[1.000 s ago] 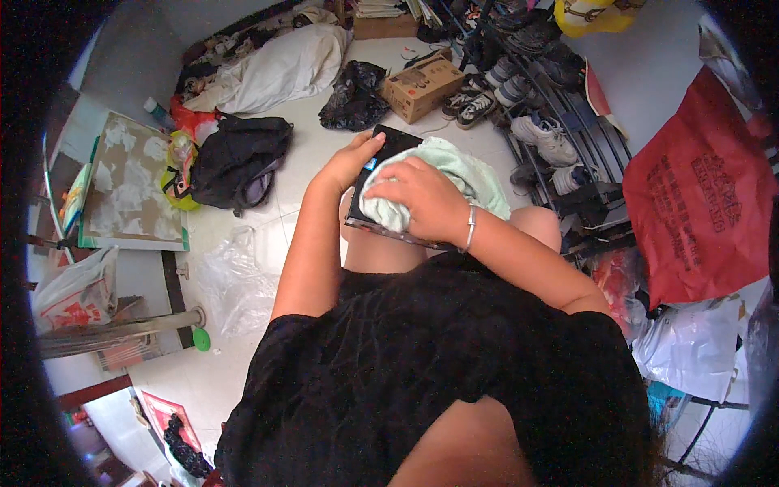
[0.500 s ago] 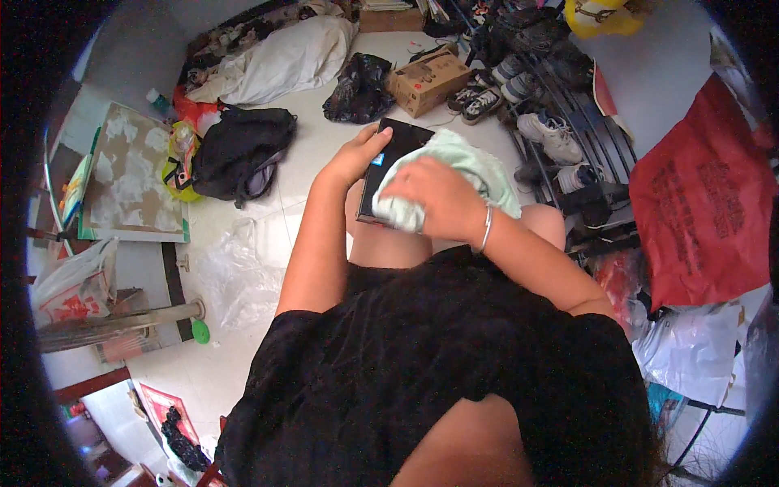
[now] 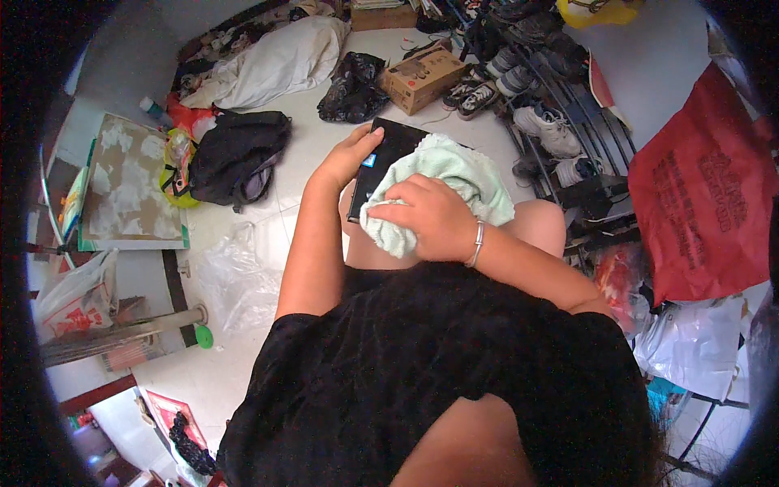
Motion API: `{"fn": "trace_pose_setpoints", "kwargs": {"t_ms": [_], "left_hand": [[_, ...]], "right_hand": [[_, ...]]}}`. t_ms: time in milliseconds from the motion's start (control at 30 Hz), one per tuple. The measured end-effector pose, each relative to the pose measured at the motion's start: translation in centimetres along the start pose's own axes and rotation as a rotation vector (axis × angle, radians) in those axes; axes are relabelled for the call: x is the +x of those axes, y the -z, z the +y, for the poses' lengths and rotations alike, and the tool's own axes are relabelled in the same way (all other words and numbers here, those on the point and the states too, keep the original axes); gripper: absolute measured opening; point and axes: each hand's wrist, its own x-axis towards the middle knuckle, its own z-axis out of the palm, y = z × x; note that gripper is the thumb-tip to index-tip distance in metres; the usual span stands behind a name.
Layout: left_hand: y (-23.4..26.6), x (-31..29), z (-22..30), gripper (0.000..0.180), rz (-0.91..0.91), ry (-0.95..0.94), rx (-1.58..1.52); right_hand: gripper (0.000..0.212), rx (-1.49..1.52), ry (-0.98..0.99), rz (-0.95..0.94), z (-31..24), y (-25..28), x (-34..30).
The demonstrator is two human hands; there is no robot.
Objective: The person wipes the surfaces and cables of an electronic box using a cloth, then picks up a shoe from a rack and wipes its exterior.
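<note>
A flat black rectangular case (image 3: pixel 391 144) with a small blue sticker near its left edge rests over my lap; its exact kind does not show. My left hand (image 3: pixel 355 154) grips its far left edge, thumb on top and the other fingers hidden beneath. Across the case's right and near parts lies a pale green towel (image 3: pixel 466 174), bunched up and hanging over the near edge. My right hand (image 3: pixel 428 217) presses on the towel, fingers curled into its folds, close to the case's near edge. A silver bracelet circles my right wrist.
A cardboard box (image 3: pixel 423 77), a black plastic bag (image 3: pixel 355 88) and a black backpack (image 3: pixel 238 154) lie on the floor ahead. Shoes crowd a dark metal rack (image 3: pixel 596 122) at right, near a red bag (image 3: pixel 706 191). Clear plastic (image 3: pixel 239 280) lies at left.
My right hand has slid toward me with the towel, which now bunches nearer the case's front edge. My left hand keeps its hold on the case.
</note>
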Motion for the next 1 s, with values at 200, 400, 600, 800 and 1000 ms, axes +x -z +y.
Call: {"fn": "trace_pose_setpoints", "kwargs": {"t_ms": [200,400,600,800,1000], "left_hand": [[1.2,-0.2,-1.4,0.083,0.076,-0.036,-0.048],[0.6,0.3,-1.0,0.078,0.026,-0.016,-0.098],[0.3,-0.4,-0.8,0.066,0.021,-0.056,-0.159],[0.1,-0.9,0.2,0.064,0.047,-0.017,-0.146],[-0.1,0.5,-0.5,0.071,0.047,-0.092,-0.098]], "right_hand": [[0.036,-0.167,-0.235,0.078,3.1,1.3,-2.1],[0.033,-0.076,-0.594,0.361,8.9,1.2,-7.0],[0.044,-0.006,-0.862,0.588,10.7,2.4,-9.6],[0.041,0.018,-0.191,0.226,2.4,2.6,-3.5],[0.04,-0.011,-0.166,0.029,0.9,0.4,-1.4]]}}
